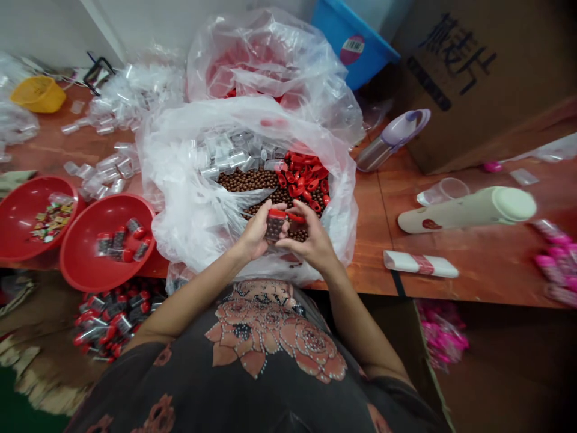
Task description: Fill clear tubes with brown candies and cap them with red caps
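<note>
Over the plastic-lined heap, my left hand point(256, 231) is closed round a small clear container point(276, 228) of brown balls with a red top. My right hand point(311, 240) is right beside it, its thumb and fingers closed on a red cap point(296, 218); its fingertips are close to the container. Beneath both hands lie loose brown balls point(247, 180), with red caps point(306, 174) to the right and empty clear tubes point(234, 150) at the back. A white plastic bag point(175, 174) surrounds them.
To the left are two red bowls point(76, 264) point(13, 240), one with several filled containers. More filled containers point(119, 322) are piled below the table edge. A flask point(469, 210), a lilac-lidded bottle point(387, 141) and a cardboard box point(487, 120) stand right. Behind is another bag point(279, 54).
</note>
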`<state>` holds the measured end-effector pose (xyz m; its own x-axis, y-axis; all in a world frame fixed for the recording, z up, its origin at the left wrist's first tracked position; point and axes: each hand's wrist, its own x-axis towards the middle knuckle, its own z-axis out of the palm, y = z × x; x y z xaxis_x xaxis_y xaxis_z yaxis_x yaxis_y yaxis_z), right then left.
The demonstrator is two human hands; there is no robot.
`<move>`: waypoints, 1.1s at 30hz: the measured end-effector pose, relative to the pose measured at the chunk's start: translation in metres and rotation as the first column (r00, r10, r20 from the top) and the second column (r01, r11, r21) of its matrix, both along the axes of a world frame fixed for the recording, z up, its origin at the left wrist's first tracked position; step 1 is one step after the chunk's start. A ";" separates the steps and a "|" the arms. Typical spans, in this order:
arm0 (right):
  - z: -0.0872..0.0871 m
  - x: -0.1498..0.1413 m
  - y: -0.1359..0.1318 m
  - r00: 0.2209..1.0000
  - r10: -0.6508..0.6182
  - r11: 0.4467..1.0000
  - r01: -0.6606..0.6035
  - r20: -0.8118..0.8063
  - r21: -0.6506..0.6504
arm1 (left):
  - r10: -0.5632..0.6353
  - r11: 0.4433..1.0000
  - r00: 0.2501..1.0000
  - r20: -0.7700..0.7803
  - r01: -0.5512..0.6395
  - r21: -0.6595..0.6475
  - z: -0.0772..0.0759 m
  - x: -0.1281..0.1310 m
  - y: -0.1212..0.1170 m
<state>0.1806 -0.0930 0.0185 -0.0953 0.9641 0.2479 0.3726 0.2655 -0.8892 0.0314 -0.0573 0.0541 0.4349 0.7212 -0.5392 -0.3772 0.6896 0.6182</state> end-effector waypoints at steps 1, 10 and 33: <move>-0.002 0.002 0.001 0.991 -0.066 0.996 0.059 -0.114 -0.064 | -0.021 1.000 1.000 0.013 0.022 -0.008 0.002 -0.003 0.001; 0.001 -0.003 0.010 0.946 -0.232 0.969 0.206 -0.225 -0.133 | -0.112 0.991 0.992 -0.056 0.115 0.064 0.003 -0.004 0.002; -0.004 -0.029 0.005 0.863 0.098 0.958 -0.218 0.495 0.189 | 0.377 0.801 0.799 -0.469 -0.026 0.598 0.030 -0.096 -0.005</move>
